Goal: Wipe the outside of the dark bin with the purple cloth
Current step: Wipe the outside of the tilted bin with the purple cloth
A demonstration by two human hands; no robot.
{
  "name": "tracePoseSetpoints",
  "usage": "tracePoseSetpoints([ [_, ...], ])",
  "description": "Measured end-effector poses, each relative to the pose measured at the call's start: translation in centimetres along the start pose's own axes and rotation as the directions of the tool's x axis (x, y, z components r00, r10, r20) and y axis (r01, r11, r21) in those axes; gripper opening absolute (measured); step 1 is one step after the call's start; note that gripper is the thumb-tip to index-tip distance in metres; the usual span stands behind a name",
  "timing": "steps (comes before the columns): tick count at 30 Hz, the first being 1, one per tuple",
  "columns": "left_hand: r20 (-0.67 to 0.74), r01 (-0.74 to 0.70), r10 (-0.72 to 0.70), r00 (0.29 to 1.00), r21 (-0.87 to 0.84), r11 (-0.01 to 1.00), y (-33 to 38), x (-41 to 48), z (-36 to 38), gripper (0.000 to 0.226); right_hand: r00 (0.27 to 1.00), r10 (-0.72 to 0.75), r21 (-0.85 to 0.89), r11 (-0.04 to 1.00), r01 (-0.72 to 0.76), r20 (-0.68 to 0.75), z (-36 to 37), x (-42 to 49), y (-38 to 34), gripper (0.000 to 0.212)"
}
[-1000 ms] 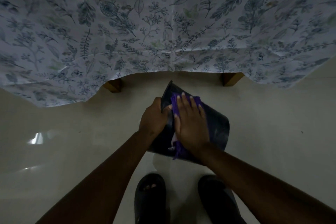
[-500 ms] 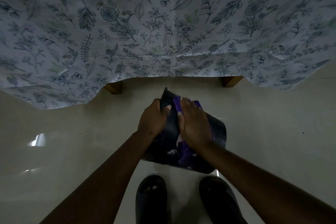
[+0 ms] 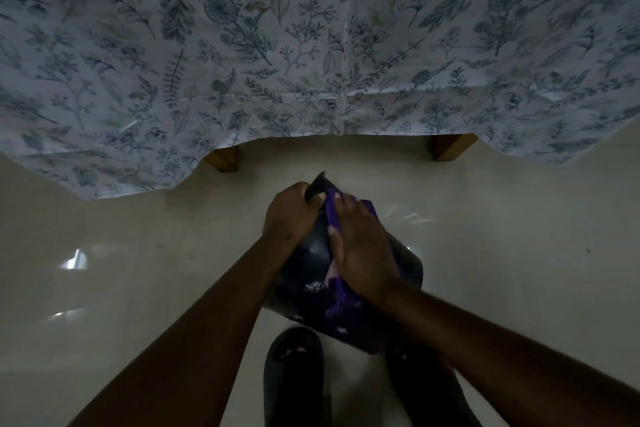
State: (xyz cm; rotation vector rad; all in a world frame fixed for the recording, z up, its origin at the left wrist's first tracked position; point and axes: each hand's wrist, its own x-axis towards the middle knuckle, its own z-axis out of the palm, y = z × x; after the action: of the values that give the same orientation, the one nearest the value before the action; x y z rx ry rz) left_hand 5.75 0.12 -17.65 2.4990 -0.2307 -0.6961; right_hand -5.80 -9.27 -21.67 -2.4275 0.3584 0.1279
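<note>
The dark bin lies tilted on its side above the pale floor, its rim pointing away from me. My left hand grips the rim at the far left edge, thumb over the lip. My right hand lies flat on the bin's upper wall and presses the purple cloth against it. The cloth shows beyond my fingertips and hangs out below my wrist. Most of the cloth is hidden under my palm.
A table draped in a white leaf-printed cloth fills the far half; two wooden legs stand on the glossy floor. My two dark slippers are right below the bin.
My right hand has slid the purple cloth along the bin wall toward me, then back toward the rim. The bin has tipped a little closer to my feet. My left hand keeps its grip.
</note>
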Motion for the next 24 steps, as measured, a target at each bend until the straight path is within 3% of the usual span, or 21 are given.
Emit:
tracePoseSetpoints([
  [3, -0.045, 0.008, -0.011, 0.999, -0.046, 0.999, -0.3, -0.5, 0.1, 0.028, 0.962, 0.253, 0.222, 0.937, -0.270, 0.105, -0.9, 3.4, 2.8, 0.046],
  [5, -0.067, 0.023, -0.026, 0.997, -0.053, 0.998, -0.2, -0.5, 0.2, 0.027, 0.919, 0.375, 0.196, 0.899, -0.392, 0.118, -1.3, 2.5, 3.6, 0.043],
  [8, -0.098, 0.067, -0.081, 0.992, -0.140, 0.988, -0.2, 0.0, 0.2, 0.023, 0.976, 0.211, 0.009, 0.978, -0.211, -0.056, -1.0, -2.0, 1.9, 0.049],
  [10, -0.125, 0.082, -0.112, 0.986, -0.222, 0.972, 0.1, 0.5, 0.2, 0.022, 0.999, 0.025, -0.059, 0.998, -0.027, -0.040, -0.7, -3.3, 0.4, 0.057],
  [12, -0.119, 0.063, -0.094, 0.988, -0.243, 0.968, 0.3, 0.9, 0.3, 0.026, 0.997, -0.050, -0.105, 0.993, 0.045, -0.050, -0.6, -1.8, 0.0, 0.058],
  [15, -0.069, 0.007, -0.032, 0.997, -0.335, 0.942, 0.2, 0.5, -0.3, 0.024, 0.995, -0.045, -0.116, 0.993, 0.035, -0.085, -1.3, 1.9, 0.9, 0.053],
  [18, 0.033, -0.012, 0.027, 0.999, -0.407, 0.913, -1.2, -1.9, -0.6, 0.025, 0.988, 0.058, -0.054, 0.996, -0.066, -0.143, -2.6, 4.5, 2.7, 0.046],
  [21, -0.040, -0.074, 0.065, 0.997, -0.304, 0.950, -2.4, -3.6, 0.1, 0.026, 0.962, 0.145, -0.042, 0.986, -0.159, -0.231, -3.2, 3.9, 4.2, 0.042],
  [24, -0.098, -0.067, 0.038, 0.994, -0.315, 0.947, -1.5, -1.9, 0.4, 0.027, 0.977, 0.068, -0.199, 0.974, -0.108, -0.200, -1.0, -1.2, 3.5, 0.055],
])
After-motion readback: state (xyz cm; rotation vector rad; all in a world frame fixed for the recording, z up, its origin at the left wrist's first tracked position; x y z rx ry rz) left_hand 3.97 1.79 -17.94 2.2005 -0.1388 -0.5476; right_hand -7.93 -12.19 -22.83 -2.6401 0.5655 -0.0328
